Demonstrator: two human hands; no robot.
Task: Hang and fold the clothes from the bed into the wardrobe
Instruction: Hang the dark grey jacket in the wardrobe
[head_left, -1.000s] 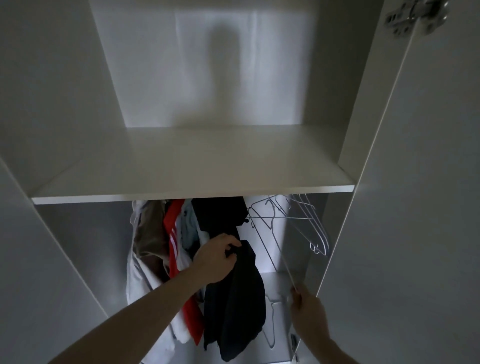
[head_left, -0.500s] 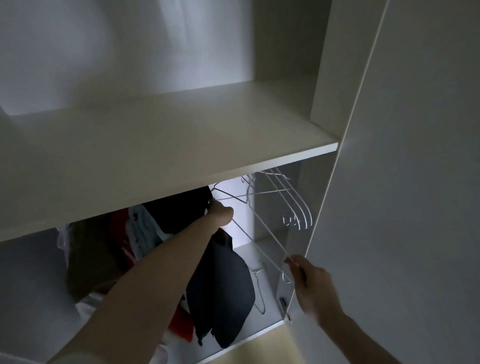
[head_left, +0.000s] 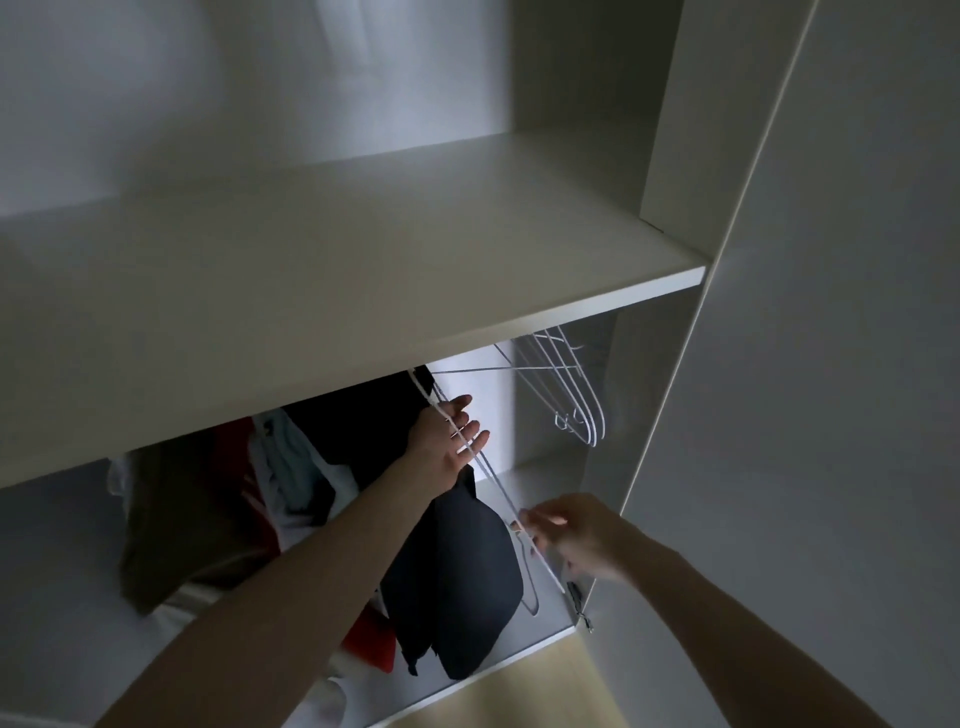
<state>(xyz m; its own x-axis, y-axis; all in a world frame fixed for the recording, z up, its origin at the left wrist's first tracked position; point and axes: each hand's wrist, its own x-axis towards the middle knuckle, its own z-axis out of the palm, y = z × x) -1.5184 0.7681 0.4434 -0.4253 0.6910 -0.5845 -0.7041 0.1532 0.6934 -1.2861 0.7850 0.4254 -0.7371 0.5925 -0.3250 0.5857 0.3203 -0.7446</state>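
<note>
Inside the white wardrobe, a black garment (head_left: 467, 582) hangs below the shelf (head_left: 363, 291), beside red, white, teal and brown clothes (head_left: 249, 499). A white wire hanger (head_left: 493, 478) runs slanted from under the shelf down to the right. My left hand (head_left: 449, 431) reaches up under the shelf with fingers spread, touching the hanger's upper end. My right hand (head_left: 576, 535) pinches the hanger's lower end between its fingertips.
Several empty white hangers (head_left: 571, 395) hang at the right end of the rail. The open wardrobe door (head_left: 831, 415) stands close on the right. Another hanger lies on the wardrobe floor (head_left: 530, 603). Wooden flooring shows at the bottom.
My left hand let go of the black garment, rose to the hanger's top and opened its fingers. My right hand kept hold of the hanger's lower end. The view tilted and shifted left.
</note>
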